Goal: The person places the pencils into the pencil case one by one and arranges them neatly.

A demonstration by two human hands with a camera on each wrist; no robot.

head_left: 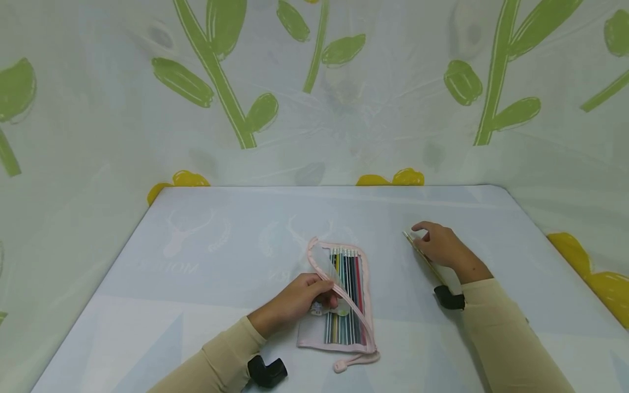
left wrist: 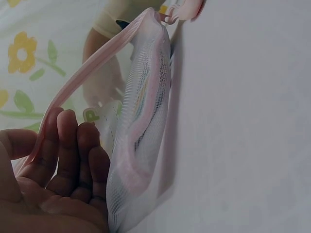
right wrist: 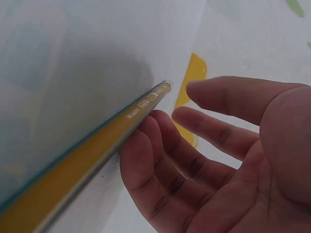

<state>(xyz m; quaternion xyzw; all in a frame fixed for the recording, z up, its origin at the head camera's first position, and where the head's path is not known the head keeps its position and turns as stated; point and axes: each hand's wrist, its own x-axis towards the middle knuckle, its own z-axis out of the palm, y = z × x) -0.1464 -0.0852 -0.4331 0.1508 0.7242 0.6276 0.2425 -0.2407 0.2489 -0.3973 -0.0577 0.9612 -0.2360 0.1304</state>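
Note:
A white mesh pencil case with pink trim lies on the table, several pencils side by side inside it. My left hand pinches the pink zipper edge between thumb and index finger and holds it up, so the mouth gapes. To the right of the case, a single gold-coloured pencil with small print near its end lies on the table. My right hand is beside this pencil, its fingertips right at the shaft. Thumb and index finger stand apart, with nothing between them.
The table has a pale patterned cover and rounded back corners. Behind it hangs a white sheet with green leaves and yellow flowers. Black wrist pieces sit at both sleeves. A pink zipper pull lies at the case's front corner.

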